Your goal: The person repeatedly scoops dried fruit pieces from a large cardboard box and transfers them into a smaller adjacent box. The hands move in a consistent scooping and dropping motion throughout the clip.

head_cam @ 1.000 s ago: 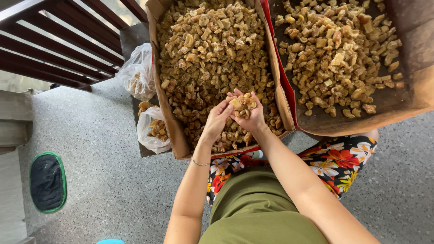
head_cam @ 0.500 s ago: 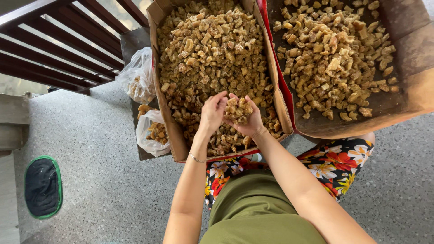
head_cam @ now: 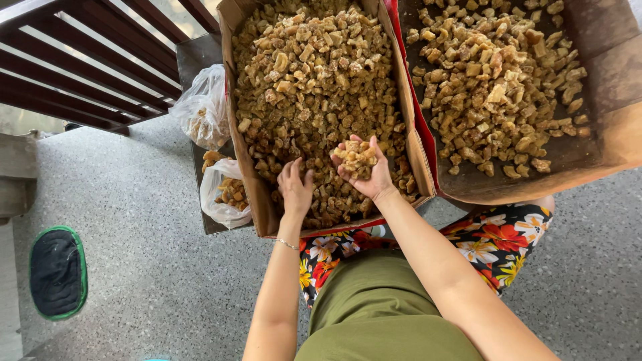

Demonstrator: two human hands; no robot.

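Two cardboard boxes hold several brown, sugary chunks. My right hand (head_cam: 364, 172) is cupped palm up over the left box (head_cam: 235, 120), holding a small heap of chunks (head_cam: 356, 158). My left hand (head_cam: 295, 186) rests palm down on the pile of chunks (head_cam: 314, 73) in the same box, fingers spread, a thin bracelet on its wrist. The right box (head_cam: 602, 87) has a thinner layer of larger chunks (head_cam: 495, 80) and sits beyond my right arm.
Two clear plastic bags (head_cam: 204, 110) with chunks stand left of the left box on a dark tray. A dark wooden slatted bench (head_cam: 80, 67) is at the upper left. A green-rimmed black sandal (head_cam: 57, 271) lies on the speckled floor. My lap shows a floral cloth (head_cam: 495, 241).
My hands were together cupping chunks. They have parted: the left hand dropped onto the pile, and the right hand keeps the handful.
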